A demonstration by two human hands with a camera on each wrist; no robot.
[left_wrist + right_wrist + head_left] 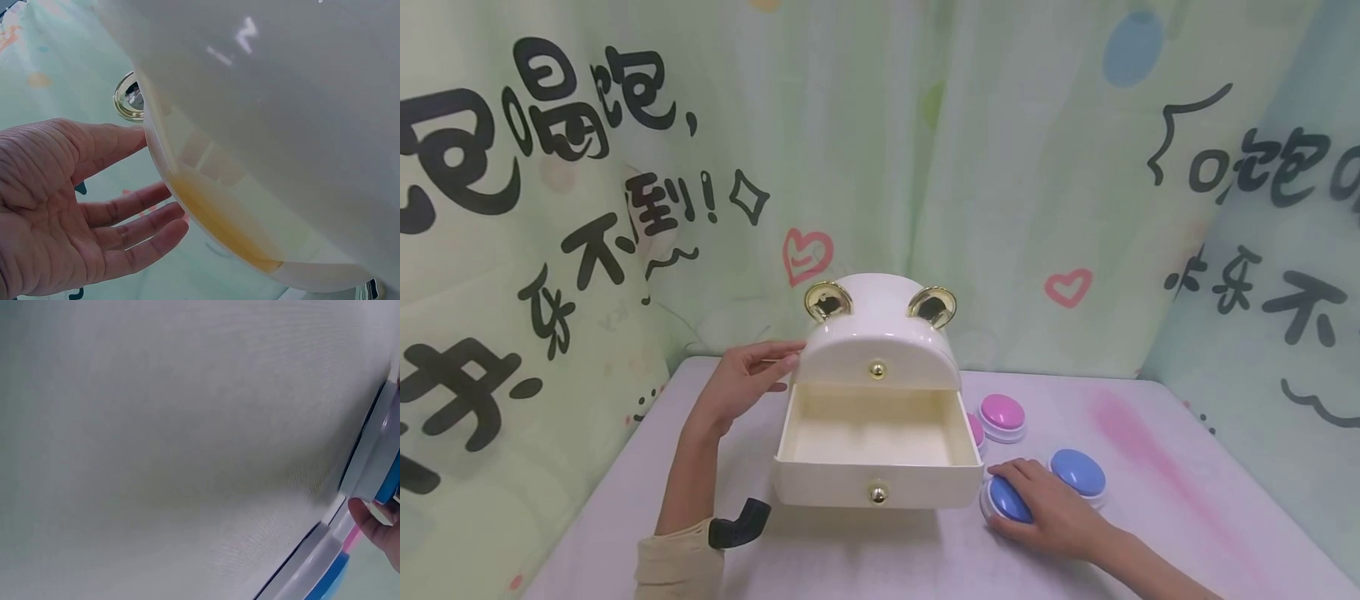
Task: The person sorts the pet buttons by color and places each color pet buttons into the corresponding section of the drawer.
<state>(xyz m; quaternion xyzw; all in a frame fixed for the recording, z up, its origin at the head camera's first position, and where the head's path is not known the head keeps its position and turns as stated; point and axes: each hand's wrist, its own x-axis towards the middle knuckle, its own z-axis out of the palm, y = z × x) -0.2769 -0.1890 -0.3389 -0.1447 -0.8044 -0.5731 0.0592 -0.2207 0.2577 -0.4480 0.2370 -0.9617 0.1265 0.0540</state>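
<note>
A white drawer box [880, 346] with two gold-rimmed, eye-like knobs on top stands in the middle of the table. Its lower drawer [878, 486], with a small gold knob, is pulled out toward me. My left hand [741, 385] rests its fingertips at the box's left side, fingers extended; in the left wrist view the hand [69, 206] meets the curved white edge. To the right of the drawer my right hand [1048, 510] grips a blue push button [1009, 500] with a white base, its thumb [369, 522] at the base's edge.
A second blue push button [1078, 472] sits just behind the right hand. Farther back is a pink push button [1002, 412], and another pink one [975, 429] is partly hidden by the drawer. A printed curtain [1000, 208] surrounds the white table [850, 558].
</note>
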